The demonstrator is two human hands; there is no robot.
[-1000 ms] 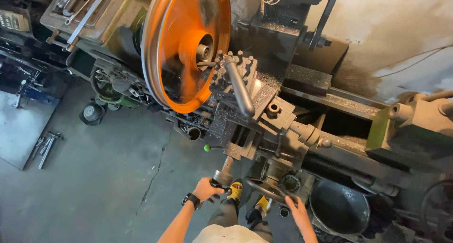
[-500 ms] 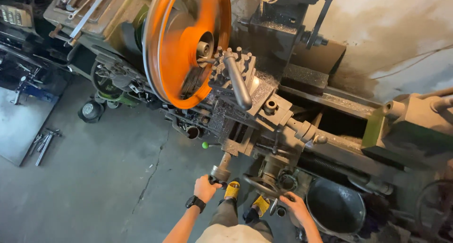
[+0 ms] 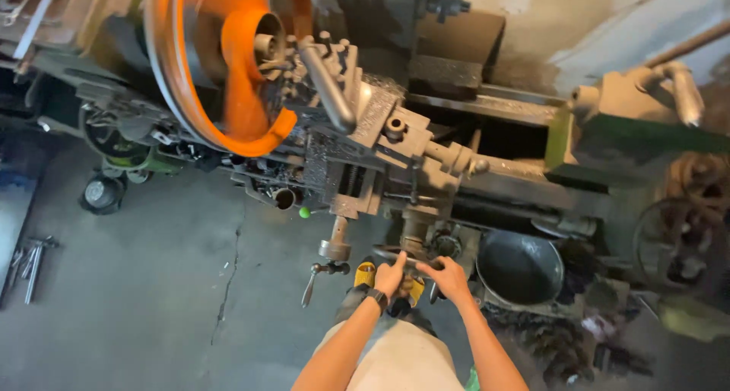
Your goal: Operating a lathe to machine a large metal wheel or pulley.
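I stand at a large grey lathe (image 3: 395,140) with a big orange wheel-shaped workpiece (image 3: 228,72) mounted at its left end, blurred as if spinning. My left hand (image 3: 391,275), with a dark watch on the wrist, grips the left side of a small handwheel (image 3: 414,260) on the carriage front. On the right side of that same handwheel rests my right hand (image 3: 449,278), fingers closed over its rim. A crank handle (image 3: 325,271) hangs free just left of my left hand. The tool post lever (image 3: 327,87) points toward the orange workpiece.
A dark round metal pan (image 3: 520,269) sits on the floor right of my hands. The green tailstock (image 3: 631,125) is at far right. Loose wrenches (image 3: 30,262) lie on the cracked concrete floor at left. Metal swarf piles (image 3: 547,338) lie by my right foot.
My left hand has left the crank handle and moved right onto the handwheel, joining my right hand. The view has moved closer to the lathe.
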